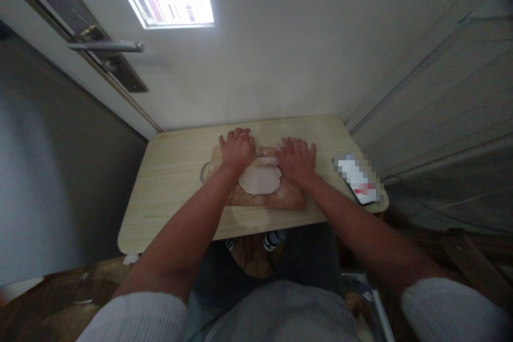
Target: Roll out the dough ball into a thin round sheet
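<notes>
A flattened round of pale dough (260, 179) lies on a floured wooden cutting board (264, 201). Across the dough's far edge runs a light rolling pin (266, 161), visible only between my hands; its ends are hidden under them. My left hand (237, 148) rests palm down over the pin's left end, fingers spread and pointing away from me. Over the right end, my right hand (297, 159) lies the same way, with its fingers stretched forward and apart. Neither hand's fingers wrap around the pin.
The board sits on a small light-wood table (164, 187) against a white door with a metal handle (106, 46). A phone (356, 179) lies near the table's right edge. A metal loop (203, 172) sticks out from the board's left side. Below right stands a clear container (371, 299).
</notes>
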Tool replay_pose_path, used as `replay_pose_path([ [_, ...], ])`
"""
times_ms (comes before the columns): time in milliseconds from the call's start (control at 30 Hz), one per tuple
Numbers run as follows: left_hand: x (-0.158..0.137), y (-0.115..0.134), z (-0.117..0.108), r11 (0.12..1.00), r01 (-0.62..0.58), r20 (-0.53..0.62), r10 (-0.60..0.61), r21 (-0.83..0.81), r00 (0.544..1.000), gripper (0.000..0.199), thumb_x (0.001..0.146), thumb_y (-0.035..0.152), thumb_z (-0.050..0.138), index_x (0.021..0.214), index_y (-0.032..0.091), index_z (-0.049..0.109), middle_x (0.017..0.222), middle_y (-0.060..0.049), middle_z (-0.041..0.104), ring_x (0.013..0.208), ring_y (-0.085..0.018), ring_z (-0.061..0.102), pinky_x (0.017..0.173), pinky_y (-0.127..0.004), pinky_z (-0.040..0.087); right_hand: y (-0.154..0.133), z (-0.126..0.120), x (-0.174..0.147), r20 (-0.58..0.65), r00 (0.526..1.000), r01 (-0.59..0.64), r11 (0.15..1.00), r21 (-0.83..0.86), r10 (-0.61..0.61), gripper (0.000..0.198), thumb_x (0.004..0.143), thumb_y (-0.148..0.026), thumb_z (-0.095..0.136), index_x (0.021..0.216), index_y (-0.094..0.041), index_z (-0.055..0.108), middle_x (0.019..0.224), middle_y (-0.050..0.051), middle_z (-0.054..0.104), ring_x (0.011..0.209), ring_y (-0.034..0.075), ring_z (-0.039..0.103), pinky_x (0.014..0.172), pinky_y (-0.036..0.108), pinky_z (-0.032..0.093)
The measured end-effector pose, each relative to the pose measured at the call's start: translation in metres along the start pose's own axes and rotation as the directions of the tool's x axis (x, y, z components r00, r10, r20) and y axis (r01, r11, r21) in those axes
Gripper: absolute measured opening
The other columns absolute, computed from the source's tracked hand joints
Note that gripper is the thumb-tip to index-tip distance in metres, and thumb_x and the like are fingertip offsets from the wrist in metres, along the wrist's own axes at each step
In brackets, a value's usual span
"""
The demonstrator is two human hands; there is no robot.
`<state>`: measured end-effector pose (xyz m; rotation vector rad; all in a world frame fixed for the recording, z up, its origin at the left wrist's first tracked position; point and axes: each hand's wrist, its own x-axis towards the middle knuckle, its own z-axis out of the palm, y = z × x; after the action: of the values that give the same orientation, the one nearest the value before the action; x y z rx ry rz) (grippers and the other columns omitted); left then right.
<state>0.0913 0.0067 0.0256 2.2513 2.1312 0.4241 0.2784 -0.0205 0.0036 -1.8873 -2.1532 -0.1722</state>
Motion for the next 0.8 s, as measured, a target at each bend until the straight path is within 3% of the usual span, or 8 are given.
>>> replay_pose_path([
  [333, 0.007, -0.001, 0.002, 1.000, 0.001, 0.016, -0.001, 0.010, 1.000, 0.042, 0.101, 0.036, 0.028, 0.131, 0.024, 0.054, 0.134, -0.013, 0.057, 0.122, -0.031, 0.051, 0.103, -0.052, 0.037, 0.001, -0.001, 0.005, 0.037, 0.999, 0.011, 1.000, -0.021, -0.010, 0.052, 0.104, -0.046, 0.026, 0.137, -0.020, 0.055, 0.143, 0.015, 0.055, 0.128, 0.032, 0.043, 0.108, 0.058, 0.017],
  [800, -0.035, 0.001, -0.002, 1.000, -0.027, 0.032, 0.027, 0.001, 0.999, 0.044, 0.100, 0.038, 0.030, 0.137, 0.027, 0.052, 0.141, -0.010, 0.055, 0.123, -0.031, 0.052, 0.103, -0.052, 0.038, -0.004, -0.016, -0.035, 0.037, 0.999, -0.007, 1.000, 0.007, 0.007, 0.051, 0.103, -0.049, 0.030, 0.135, -0.019, 0.057, 0.144, 0.014, 0.055, 0.127, 0.033, 0.045, 0.108, 0.058, 0.021],
])
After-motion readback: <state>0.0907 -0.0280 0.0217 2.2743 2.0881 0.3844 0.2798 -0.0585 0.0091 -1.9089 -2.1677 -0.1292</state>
